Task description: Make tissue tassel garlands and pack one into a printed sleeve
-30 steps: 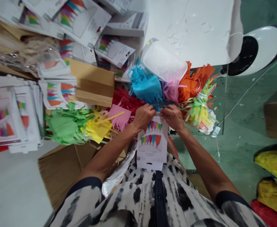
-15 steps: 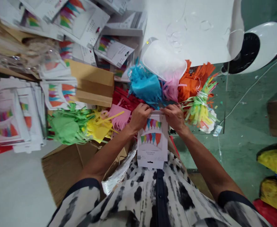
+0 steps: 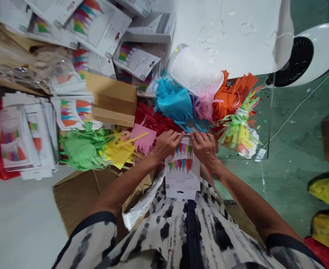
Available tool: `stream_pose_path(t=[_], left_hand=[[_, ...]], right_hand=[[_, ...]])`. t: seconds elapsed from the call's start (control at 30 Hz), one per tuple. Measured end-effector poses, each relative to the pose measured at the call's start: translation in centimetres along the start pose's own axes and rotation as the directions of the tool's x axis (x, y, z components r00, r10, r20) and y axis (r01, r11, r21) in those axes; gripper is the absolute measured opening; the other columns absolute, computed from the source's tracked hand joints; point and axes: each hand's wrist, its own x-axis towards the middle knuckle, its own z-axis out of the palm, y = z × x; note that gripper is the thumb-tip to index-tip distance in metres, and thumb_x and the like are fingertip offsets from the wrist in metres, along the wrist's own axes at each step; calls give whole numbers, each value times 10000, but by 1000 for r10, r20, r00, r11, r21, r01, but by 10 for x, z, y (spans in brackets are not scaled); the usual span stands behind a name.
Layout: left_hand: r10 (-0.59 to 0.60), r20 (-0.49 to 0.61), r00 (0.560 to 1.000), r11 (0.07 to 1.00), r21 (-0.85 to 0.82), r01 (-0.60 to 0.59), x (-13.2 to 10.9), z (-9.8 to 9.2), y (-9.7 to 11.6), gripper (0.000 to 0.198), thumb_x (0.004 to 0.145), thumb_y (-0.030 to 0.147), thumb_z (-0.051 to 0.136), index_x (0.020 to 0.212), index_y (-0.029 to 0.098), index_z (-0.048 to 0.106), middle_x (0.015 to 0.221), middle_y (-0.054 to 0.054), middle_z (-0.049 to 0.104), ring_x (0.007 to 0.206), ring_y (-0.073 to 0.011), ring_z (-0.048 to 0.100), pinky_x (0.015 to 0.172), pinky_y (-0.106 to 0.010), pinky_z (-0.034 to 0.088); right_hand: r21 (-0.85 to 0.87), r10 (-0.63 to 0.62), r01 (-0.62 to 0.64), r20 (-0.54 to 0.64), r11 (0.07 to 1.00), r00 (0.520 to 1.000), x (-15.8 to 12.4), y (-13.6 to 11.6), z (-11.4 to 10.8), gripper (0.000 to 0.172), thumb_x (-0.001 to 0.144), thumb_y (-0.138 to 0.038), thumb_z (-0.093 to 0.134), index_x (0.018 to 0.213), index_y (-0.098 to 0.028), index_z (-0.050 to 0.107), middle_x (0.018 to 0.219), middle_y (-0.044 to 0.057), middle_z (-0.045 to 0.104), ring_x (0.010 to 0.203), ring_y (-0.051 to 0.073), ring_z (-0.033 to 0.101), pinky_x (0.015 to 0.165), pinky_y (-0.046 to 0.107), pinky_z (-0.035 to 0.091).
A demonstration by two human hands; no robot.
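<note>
My left hand (image 3: 166, 144) and my right hand (image 3: 205, 145) both pinch the far end of a white printed card packet (image 3: 182, 175) showing rows of coloured pennants. The packet stands against my patterned shirt, its near end at my chest. Just beyond my fingers lie heaps of fringed tissue paper: blue (image 3: 173, 102), pink (image 3: 205, 104), orange (image 3: 231, 95), red (image 3: 150, 117), and a mixed green-yellow bundle (image 3: 237, 130). Left of my left hand are a pink piece (image 3: 142, 138), yellow fringe (image 3: 118, 149) and green fringe (image 3: 80, 147).
Stacks of the same printed packets (image 3: 21, 138) cover the table's left and back. A brown envelope (image 3: 111, 99) lies among them. A white plastic tray (image 3: 195, 71) rests on the tissue. A cardboard box (image 3: 77, 194) stands at my left, a white fan (image 3: 307, 54) at the right.
My hands have drawn closer together on the packet's far end, and the packet has shifted slightly nearer my body. The view has drifted a little to the left.
</note>
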Motion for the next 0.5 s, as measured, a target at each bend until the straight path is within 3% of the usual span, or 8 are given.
stream_pose_path(t=[0.13, 0.23, 0.5], left_hand=[[-114, -69, 991, 993, -43, 112, 16, 0, 5, 303, 1078, 302, 475, 1136, 182, 747, 1028, -128, 720, 969, -253, 623, 756, -380, 462], [-138, -80, 987, 990, -45, 135, 30, 1, 7, 297, 1065, 319, 510, 947, 181, 745, 957, -112, 718, 921, -246, 620, 727, -370, 442], [-38, -55, 998, 997, -63, 35, 45, 3, 1, 279, 1059, 219, 495, 913, 169, 727, 877, -93, 695, 886, -238, 622, 687, -360, 410]], right_hand=[[111, 86, -88, 22, 990, 996, 14, 7, 1, 283, 1071, -254, 486, 1157, -204, 751, 1160, 105, 773, 1042, 254, 608, 969, 438, 308], [145, 121, -123, 20, 982, 992, 27, 13, 4, 260, 1067, -314, 516, 1045, -237, 763, 1035, 67, 781, 967, 244, 594, 949, 425, 297], [157, 91, -93, 24, 983, 996, 38, 17, 5, 236, 1023, -272, 580, 886, -235, 769, 927, 45, 765, 902, 227, 560, 931, 420, 269]])
